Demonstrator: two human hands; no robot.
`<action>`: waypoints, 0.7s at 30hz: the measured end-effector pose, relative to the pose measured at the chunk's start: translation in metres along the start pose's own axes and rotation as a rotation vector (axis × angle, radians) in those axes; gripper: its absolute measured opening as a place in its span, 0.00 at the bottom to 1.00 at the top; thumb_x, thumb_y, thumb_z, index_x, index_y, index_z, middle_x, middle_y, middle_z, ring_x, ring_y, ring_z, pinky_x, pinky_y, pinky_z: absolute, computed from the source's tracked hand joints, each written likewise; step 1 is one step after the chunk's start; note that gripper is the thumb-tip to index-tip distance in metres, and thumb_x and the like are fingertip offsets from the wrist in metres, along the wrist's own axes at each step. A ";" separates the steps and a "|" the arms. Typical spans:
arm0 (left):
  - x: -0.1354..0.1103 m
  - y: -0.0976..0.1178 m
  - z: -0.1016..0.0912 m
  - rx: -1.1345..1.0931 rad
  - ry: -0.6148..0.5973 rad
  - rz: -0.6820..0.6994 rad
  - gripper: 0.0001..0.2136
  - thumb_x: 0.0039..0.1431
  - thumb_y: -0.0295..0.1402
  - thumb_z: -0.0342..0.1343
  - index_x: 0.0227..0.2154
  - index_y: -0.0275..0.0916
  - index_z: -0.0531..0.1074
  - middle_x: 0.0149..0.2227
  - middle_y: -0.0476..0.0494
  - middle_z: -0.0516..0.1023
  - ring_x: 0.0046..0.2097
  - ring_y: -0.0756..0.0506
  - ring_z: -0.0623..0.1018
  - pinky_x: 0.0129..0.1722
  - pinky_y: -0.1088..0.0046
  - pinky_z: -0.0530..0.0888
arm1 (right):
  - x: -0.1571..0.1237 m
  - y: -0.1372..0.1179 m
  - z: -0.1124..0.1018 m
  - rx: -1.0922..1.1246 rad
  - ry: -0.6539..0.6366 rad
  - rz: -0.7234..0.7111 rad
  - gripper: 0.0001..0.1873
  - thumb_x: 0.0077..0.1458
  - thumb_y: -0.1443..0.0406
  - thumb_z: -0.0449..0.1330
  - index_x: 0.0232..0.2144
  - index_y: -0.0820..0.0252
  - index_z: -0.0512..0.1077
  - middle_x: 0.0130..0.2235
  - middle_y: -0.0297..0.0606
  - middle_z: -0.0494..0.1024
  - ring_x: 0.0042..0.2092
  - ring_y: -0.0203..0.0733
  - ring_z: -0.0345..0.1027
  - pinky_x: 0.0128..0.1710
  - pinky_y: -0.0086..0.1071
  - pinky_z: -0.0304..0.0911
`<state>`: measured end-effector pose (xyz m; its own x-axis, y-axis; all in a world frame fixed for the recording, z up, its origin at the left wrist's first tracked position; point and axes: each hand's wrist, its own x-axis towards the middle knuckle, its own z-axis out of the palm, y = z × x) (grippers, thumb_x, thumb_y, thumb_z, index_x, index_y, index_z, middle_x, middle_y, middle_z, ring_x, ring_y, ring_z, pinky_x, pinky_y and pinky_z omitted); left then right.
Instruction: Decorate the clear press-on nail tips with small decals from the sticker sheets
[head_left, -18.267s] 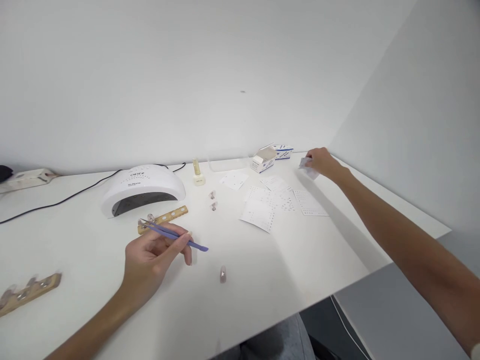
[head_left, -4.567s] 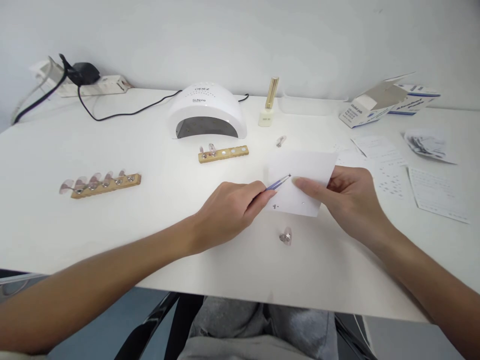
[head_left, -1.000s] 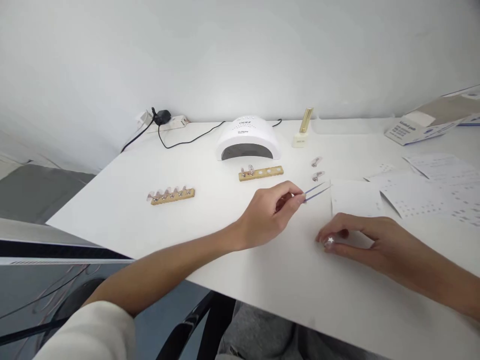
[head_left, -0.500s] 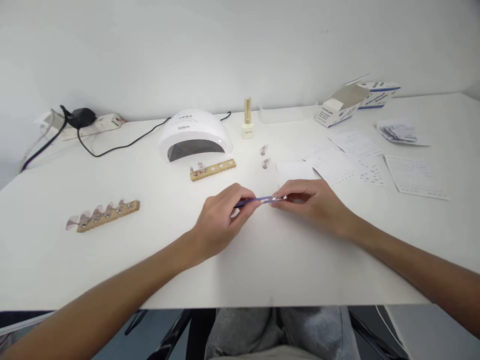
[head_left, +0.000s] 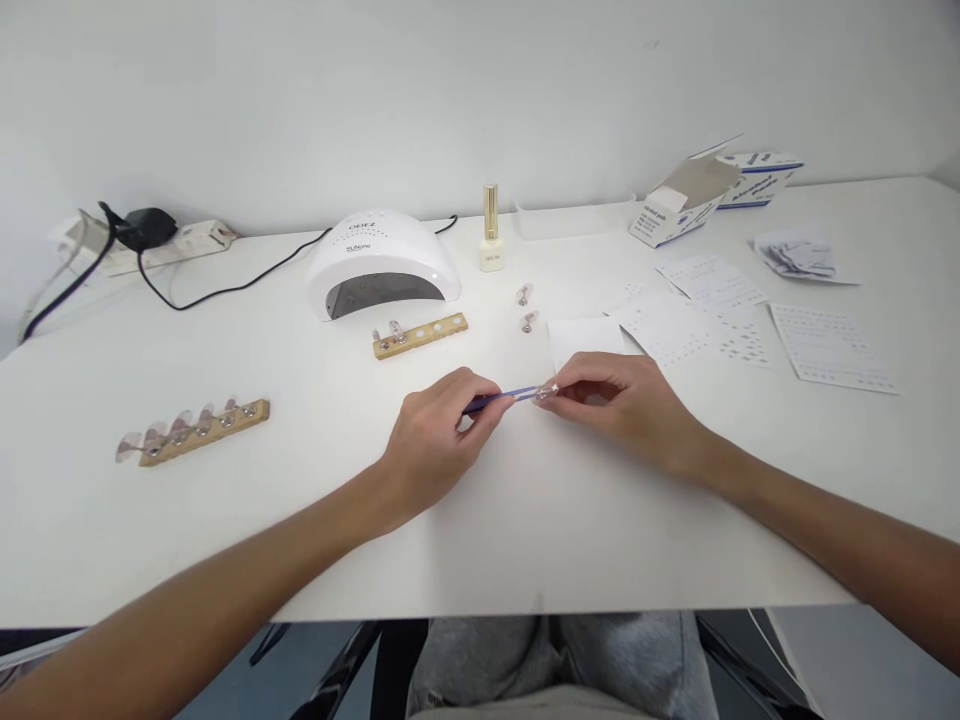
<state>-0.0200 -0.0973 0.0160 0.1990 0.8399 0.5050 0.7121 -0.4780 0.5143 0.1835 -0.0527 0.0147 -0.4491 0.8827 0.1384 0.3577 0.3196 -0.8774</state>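
My left hand (head_left: 442, 425) pinches a pair of blue tweezers (head_left: 517, 393), whose tips point right toward my other hand. Between the thumb and fingertips of my right hand (head_left: 619, 395) is a small clear nail tip (head_left: 545, 393). A tiny whitish shape shows at the nail tip; whether it sits on the nail is too small to tell. The tweezer ends meet or overlap the nail tip. Just beyond my right fingers lies a white backing sheet (head_left: 581, 338). Two loose clear nail tips (head_left: 528, 322) stand on the table behind my hands.
A white nail lamp (head_left: 382, 262) stands behind a wooden display strip (head_left: 421, 337). Another strip with several nail tips (head_left: 206, 432) lies left. Beyond are a polish bottle (head_left: 491, 240), clear tray (head_left: 577, 222) and alcohol-pad box (head_left: 679, 210). Sticker sheets (head_left: 829, 350) lie right.
The tweezer ends have drawn slightly left from beside my right fingertips. The clear nail tip now shows more plainly in my right hand. The view has shifted a little.
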 end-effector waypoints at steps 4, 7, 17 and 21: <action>0.001 0.000 -0.001 0.010 -0.004 -0.008 0.05 0.58 0.30 0.56 0.27 0.37 0.71 0.23 0.52 0.72 0.24 0.56 0.67 0.22 0.80 0.63 | 0.000 0.001 -0.001 -0.013 0.005 -0.017 0.07 0.51 0.60 0.62 0.28 0.56 0.77 0.29 0.36 0.76 0.30 0.37 0.67 0.29 0.32 0.64; 0.001 0.001 -0.001 0.014 -0.008 -0.011 0.05 0.57 0.30 0.56 0.27 0.37 0.70 0.23 0.53 0.71 0.23 0.56 0.66 0.22 0.80 0.63 | 0.000 0.001 -0.001 -0.025 0.008 -0.026 0.05 0.51 0.61 0.62 0.28 0.55 0.77 0.29 0.35 0.76 0.30 0.37 0.67 0.29 0.32 0.64; 0.001 0.000 -0.002 0.019 0.006 0.024 0.05 0.58 0.30 0.55 0.27 0.37 0.70 0.23 0.53 0.71 0.23 0.56 0.66 0.22 0.79 0.62 | 0.000 -0.001 -0.001 -0.037 0.007 -0.041 0.07 0.52 0.60 0.61 0.29 0.53 0.78 0.31 0.36 0.76 0.30 0.37 0.68 0.29 0.31 0.64; 0.001 0.001 -0.002 0.015 0.007 0.007 0.05 0.58 0.30 0.55 0.27 0.37 0.70 0.23 0.53 0.71 0.23 0.56 0.66 0.22 0.79 0.62 | 0.000 0.000 -0.001 -0.027 0.013 -0.046 0.06 0.52 0.60 0.61 0.29 0.53 0.78 0.31 0.36 0.76 0.30 0.38 0.68 0.29 0.32 0.65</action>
<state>-0.0205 -0.0978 0.0187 0.1993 0.8343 0.5140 0.7208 -0.4802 0.4999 0.1846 -0.0526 0.0149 -0.4546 0.8714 0.1843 0.3589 0.3687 -0.8575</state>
